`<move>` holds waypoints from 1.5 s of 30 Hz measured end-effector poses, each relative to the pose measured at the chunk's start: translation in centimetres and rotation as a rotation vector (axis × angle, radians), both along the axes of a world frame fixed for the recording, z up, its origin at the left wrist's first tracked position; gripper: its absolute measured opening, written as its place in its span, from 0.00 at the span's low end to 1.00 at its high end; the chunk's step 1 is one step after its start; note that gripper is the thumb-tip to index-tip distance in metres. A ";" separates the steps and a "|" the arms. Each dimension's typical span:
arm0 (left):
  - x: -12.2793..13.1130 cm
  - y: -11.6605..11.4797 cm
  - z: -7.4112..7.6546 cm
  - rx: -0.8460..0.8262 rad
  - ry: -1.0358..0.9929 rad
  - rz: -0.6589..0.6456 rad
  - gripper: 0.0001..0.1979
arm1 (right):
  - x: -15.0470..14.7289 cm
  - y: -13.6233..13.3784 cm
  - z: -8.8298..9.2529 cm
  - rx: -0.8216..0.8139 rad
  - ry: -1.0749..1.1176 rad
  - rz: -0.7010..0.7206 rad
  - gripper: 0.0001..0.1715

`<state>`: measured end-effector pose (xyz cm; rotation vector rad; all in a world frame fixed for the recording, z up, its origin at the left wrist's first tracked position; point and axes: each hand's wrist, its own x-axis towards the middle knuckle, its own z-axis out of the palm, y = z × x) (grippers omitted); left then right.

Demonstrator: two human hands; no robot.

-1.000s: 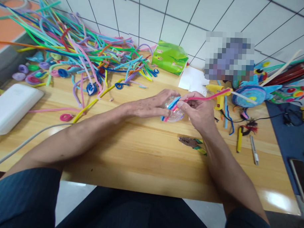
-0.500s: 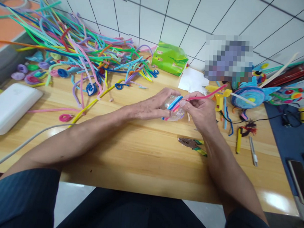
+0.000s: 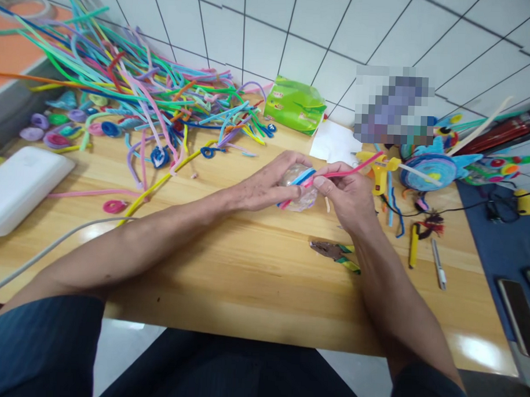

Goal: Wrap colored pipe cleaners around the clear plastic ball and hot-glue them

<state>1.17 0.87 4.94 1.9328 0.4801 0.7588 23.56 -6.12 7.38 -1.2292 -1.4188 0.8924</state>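
Observation:
A clear, rounded plastic piece [image 3: 303,202], perhaps part of a bottle, is held above the table between my hands. Blue, white and pink strips run across it. My left hand [image 3: 274,184] is closed around its left side, the thumb pressing on the strips. With thumb and fingers pinched, my right hand [image 3: 346,190] grips a pink pipe cleaner [image 3: 366,162] at the piece's right side; the free end sticks out to the upper right. Just right of that hand stands a yellow glue gun [image 3: 380,173]. Pliers [image 3: 330,250] with green and yellow handles lie below the right hand.
Many coloured pipe cleaners [image 3: 164,91] are heaped at the back left. A green packet [image 3: 294,104] and white paper [image 3: 334,144] lie by the tiled wall. On the right are a blue fish-shaped craft [image 3: 429,171], a yellow cutter [image 3: 414,247] and a silver cutter [image 3: 439,265].
Both hands have shifted slightly left with the plastic piece, which has turned a little. The free end of the pink pipe cleaner has moved left and slightly down.

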 end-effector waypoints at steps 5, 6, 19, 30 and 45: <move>0.0 0.0 -0.5 0.080 -0.011 0.020 0.30 | 0.2 0.2 -0.2 -0.035 0.048 -0.023 0.16; 0.1 0.0 -0.6 0.099 -0.016 0.029 0.29 | 0.2 0.2 -0.2 -0.037 0.054 -0.031 0.17; 0.2 0.5 -1.3 0.260 -0.025 0.022 0.27 | 0.0 0.3 0.0 -0.089 0.051 -0.086 0.23; 0.1 -0.3 0.7 0.090 0.064 0.040 0.24 | -0.5 -0.1 0.0 -0.093 0.060 -0.082 0.21; 0.6 -0.2 -1.5 0.211 -0.033 0.110 0.29 | -0.1 0.3 0.1 -0.065 0.023 -0.097 0.18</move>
